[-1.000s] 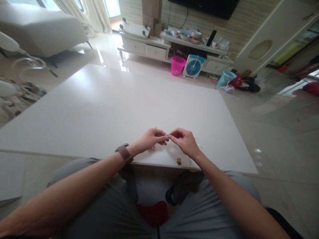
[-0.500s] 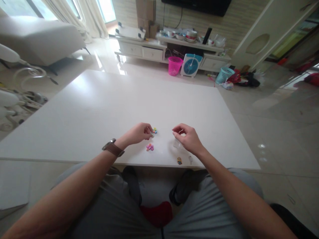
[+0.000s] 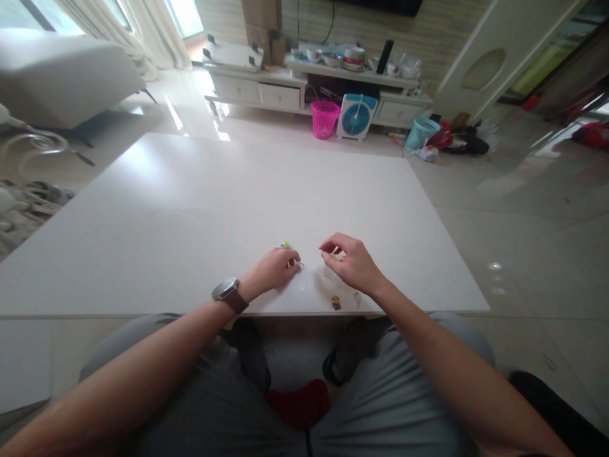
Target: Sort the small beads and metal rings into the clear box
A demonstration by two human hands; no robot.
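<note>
pinching thin round ring (image 3: 302,267) with left hand (image 3: 273,269) over glossy white tabletop (image 3: 266,197). right hand (image 3: 354,261) is curled, can't tell if gripping anything.

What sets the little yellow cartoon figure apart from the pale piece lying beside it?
Colour: the cartoon figure is bright yellow with blue; the pale piece is whitish and hardly stands out.
Shape: the cartoon figure looks chunkier, the pale piece slimmer; finer detail is too small to tell.
Place: the pale piece lies nearer the wrist of the right hand than the cartoon figure does.
Shared: both lie on the white table near its front edge.
</note>
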